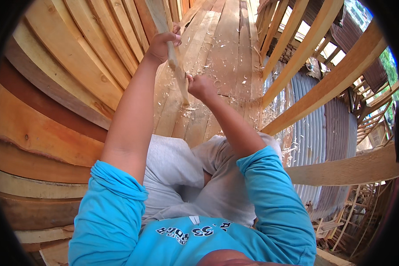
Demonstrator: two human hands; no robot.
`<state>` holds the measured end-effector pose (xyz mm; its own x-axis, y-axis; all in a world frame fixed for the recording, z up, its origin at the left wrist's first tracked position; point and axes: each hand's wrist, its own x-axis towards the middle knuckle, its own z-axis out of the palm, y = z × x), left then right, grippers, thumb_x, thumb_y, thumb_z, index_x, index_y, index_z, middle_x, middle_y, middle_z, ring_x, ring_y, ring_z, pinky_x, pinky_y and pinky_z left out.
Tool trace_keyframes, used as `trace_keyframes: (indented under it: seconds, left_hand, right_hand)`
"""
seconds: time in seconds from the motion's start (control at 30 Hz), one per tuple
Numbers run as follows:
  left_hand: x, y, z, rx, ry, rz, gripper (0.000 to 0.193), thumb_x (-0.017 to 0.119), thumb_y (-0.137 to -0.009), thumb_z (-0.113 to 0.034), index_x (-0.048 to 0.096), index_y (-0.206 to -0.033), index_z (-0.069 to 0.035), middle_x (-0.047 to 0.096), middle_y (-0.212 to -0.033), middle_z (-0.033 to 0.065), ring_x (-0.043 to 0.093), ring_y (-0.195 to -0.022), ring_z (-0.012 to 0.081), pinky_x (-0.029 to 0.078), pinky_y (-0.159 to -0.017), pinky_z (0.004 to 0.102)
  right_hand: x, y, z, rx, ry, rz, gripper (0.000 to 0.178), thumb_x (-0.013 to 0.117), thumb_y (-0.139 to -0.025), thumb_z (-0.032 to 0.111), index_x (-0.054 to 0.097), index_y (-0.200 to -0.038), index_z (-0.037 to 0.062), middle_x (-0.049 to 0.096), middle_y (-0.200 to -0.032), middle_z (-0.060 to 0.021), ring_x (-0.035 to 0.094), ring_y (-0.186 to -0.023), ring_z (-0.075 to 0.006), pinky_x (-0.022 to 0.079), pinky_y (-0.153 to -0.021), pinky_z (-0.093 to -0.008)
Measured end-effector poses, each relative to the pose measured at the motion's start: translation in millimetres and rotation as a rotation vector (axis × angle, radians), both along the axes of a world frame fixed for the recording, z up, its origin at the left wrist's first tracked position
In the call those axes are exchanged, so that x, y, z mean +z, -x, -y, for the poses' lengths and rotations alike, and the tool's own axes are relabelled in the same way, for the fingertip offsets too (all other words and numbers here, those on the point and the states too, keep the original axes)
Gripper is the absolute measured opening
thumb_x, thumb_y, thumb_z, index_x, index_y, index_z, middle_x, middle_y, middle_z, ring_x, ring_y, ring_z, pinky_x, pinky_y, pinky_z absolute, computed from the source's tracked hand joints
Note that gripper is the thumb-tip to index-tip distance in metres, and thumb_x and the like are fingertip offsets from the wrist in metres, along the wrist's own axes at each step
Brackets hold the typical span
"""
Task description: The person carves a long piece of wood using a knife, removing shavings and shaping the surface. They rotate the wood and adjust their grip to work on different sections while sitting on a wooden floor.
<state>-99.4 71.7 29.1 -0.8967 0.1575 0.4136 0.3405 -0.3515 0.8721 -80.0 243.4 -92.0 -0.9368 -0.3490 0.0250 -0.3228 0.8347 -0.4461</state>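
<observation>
A long, narrow piece of wood point(178, 74) stands tilted in front of me. Its lower end reaches down near the plank floor, and its upper part runs out past the top of the view. My left hand point(163, 45) is closed round its upper part. Lower down on the right, my right hand point(202, 87) is closed with its fingertips up against the wood's edge. Something small and dark shows at those fingertips, too little of it to name. Pale wood shavings point(187, 107) lie by the wood's lower end.
Long boards point(62, 48) stand side by side along the left. Plank flooring point(226, 62), strewn with shavings, stretches ahead between my bent legs and the far end. Slanting wooden posts point(325, 95) line the right, with corrugated metal sheets point(312, 128) lower down beyond them.
</observation>
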Motion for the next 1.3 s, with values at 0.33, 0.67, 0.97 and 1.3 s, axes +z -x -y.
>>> trace_keyframes:
  seconds: [0.33,0.67,0.97,1.3]
  left_hand:
    - [1,6,-22,-0.032,-0.007,-0.025,0.017,0.063,-0.068,-0.007,0.051,-0.079,-0.006,0.048,-0.069,0.0016,0.045,-0.056,0.0125,0.038,-0.059,0.0279]
    - [1,17,-35,-0.106,-0.033,0.015,0.019,0.065,-0.069,-0.004,0.052,-0.083,-0.006,0.05,-0.073,0.0009,0.046,-0.058,0.0121,0.038,-0.062,0.0269]
    - [5,1,-28,-0.091,-0.03,-0.007,0.017,0.064,-0.07,-0.005,0.051,-0.082,-0.007,0.046,-0.071,-0.0002,0.046,-0.06,0.0118,0.038,-0.065,0.0266]
    - [2,-3,-31,-0.093,-0.057,-0.036,0.02,0.064,-0.069,-0.003,0.051,-0.084,-0.005,0.048,-0.072,0.0018,0.047,-0.06,0.0131,0.039,-0.061,0.0264]
  right_hand:
    - [-26,56,-50,-0.252,0.613,0.55,0.044,0.045,-0.101,0.037,0.066,-0.087,0.0001,0.058,-0.072,-0.0095,0.053,-0.053,-0.0191,0.046,-0.05,-0.0367]
    - [-47,17,-7,-0.293,1.12,0.959,0.013,0.038,-0.093,0.02,0.048,-0.091,0.0115,0.039,-0.057,0.0006,0.031,-0.044,-0.0099,0.024,-0.04,-0.0284]
    - [-20,11,-8,-0.227,1.026,0.957,0.038,0.045,-0.096,0.046,0.045,-0.077,0.0123,0.031,-0.054,0.0038,0.024,-0.041,-0.0094,0.018,-0.04,-0.0285]
    - [-18,20,-10,-0.115,1.078,1.279,0.057,0.05,-0.092,0.059,0.028,-0.058,0.0184,0.022,-0.047,0.0074,0.017,-0.036,-0.0065,0.011,-0.034,-0.0257]
